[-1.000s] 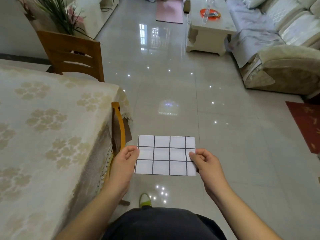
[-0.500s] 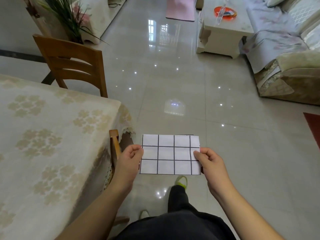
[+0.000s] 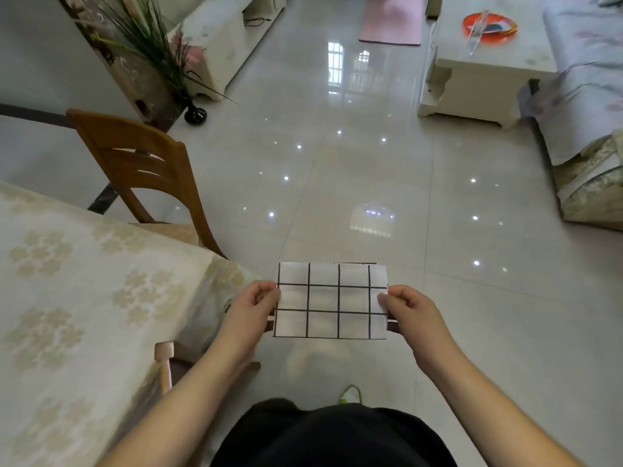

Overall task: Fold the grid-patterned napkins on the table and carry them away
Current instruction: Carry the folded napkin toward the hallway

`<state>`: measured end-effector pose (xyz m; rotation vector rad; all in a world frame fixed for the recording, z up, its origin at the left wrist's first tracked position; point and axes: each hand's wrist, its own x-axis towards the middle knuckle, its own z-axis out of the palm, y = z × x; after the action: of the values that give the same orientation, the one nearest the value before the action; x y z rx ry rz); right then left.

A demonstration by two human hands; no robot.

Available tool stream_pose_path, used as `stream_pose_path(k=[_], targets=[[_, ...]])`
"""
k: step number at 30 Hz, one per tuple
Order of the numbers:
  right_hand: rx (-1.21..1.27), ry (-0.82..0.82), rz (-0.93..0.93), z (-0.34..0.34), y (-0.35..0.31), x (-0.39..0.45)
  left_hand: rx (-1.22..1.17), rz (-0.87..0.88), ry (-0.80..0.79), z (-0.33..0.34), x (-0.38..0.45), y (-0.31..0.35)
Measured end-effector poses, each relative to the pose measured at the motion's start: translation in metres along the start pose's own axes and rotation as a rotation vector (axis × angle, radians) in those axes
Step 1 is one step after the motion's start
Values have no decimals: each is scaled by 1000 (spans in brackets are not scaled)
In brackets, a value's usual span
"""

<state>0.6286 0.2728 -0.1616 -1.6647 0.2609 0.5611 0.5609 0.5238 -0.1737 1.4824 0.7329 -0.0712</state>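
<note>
Napkins [image 3: 331,299], folded into a flat rectangle w/ a black grid on white, are held up in the air over the shiny tile floor [image 3: 371,183], just off the corner of the table [image 3: 84,298]. Looks like more than one layer, since a second edge peeks out along the top, but can't tell how many. Left hand [image 3: 251,313] is pinching the left short edge, thumb on top and fingers tucked under. Right hand [image 3: 413,313] does the same on the right edge, so both are grasping the napkins, which sit stretched flat between them. Both forearms are bare.

Re writing/brands: nothing readable anywhere. The napkins are just plain grid lines, no logo or label I can make out. The table has a cream cloth w/ pale gold flower clusters, also no text.

Other stuff in view: wooden chair [image 3: 141,170] pushed in at the far side of the table, and another chair top [image 3: 164,362] sticking up by the near edge. Potted plant [image 3: 158,52] is in a dark vase back left. Coffee table [image 3: 482,65] is top right w/ an orange dish [image 3: 488,25] on it, sofa [image 3: 586,106] beside it, and a pink mat [image 3: 391,21] further back. Bottom center shows dark trousers and a shoe w/ a yellow-green edge [image 3: 350,394].
</note>
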Motion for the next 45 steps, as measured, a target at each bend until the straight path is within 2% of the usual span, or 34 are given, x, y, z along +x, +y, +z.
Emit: stream_pose_path(k=[10, 28, 35, 45], targets=[[-28, -95, -1, 13, -66, 110, -62, 35, 154, 12, 75, 41], [-168, -253, -90, 150, -227, 314, -151, 1, 330, -64, 269, 179], [-166, -298, -80, 176, -268, 397, -267, -65, 384, -67, 333, 227], [-176, -453, -62, 223, -354, 527, -393, -122, 521, -62, 432, 292]])
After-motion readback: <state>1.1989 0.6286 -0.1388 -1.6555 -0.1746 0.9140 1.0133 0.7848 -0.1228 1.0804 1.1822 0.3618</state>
